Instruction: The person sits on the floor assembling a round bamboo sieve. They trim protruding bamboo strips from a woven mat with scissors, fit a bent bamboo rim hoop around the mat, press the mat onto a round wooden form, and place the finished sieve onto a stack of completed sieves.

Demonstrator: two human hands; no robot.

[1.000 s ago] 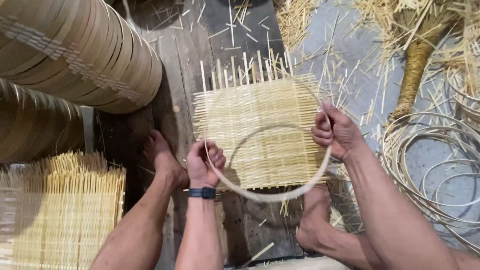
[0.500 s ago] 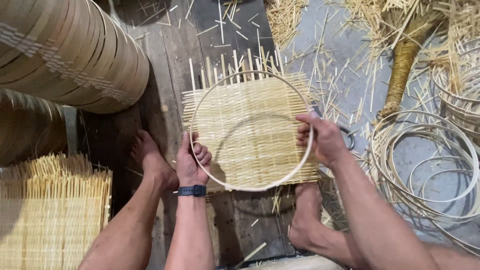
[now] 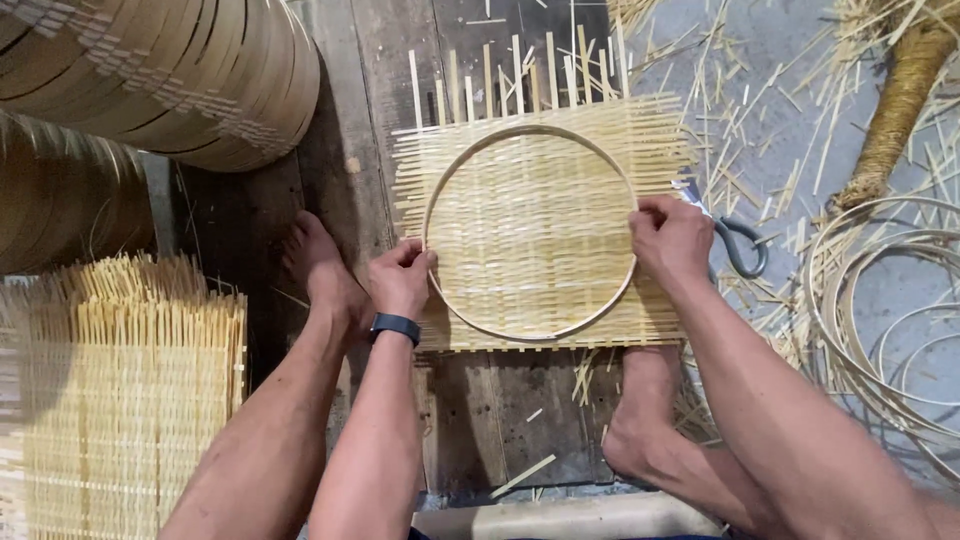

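Bamboo everywhere: a square woven mat [image 3: 540, 215] lies flat on dark floor planks [image 3: 350, 120], and a thin round hoop [image 3: 470, 160] sits on top of it, its circle almost filling the weave. I see my left hand [image 3: 402, 280] pinching the hoop's left edge between thumb and fingers, a dark watch [image 3: 396, 327] on that wrist. My right hand [image 3: 672, 238] grips the hoop's right edge, fingers curled over the rim and pressing it down onto the mat. Loose strip ends stick out from the mat's far side. My left foot [image 3: 320, 270] rests on the planks just left of the mat, touching my left hand's side; my right foot [image 3: 640, 420] sits at the mat's near right corner. Scissors [image 3: 740, 245] lie just right of my right hand, partly hidden behind it. Further right are coiled hoops [image 3: 880, 330] on grey floor littered with splinters. Near left is a stack of mats [image 3: 130, 390]; far left, big rolled bamboo bands [image 3: 180, 80].
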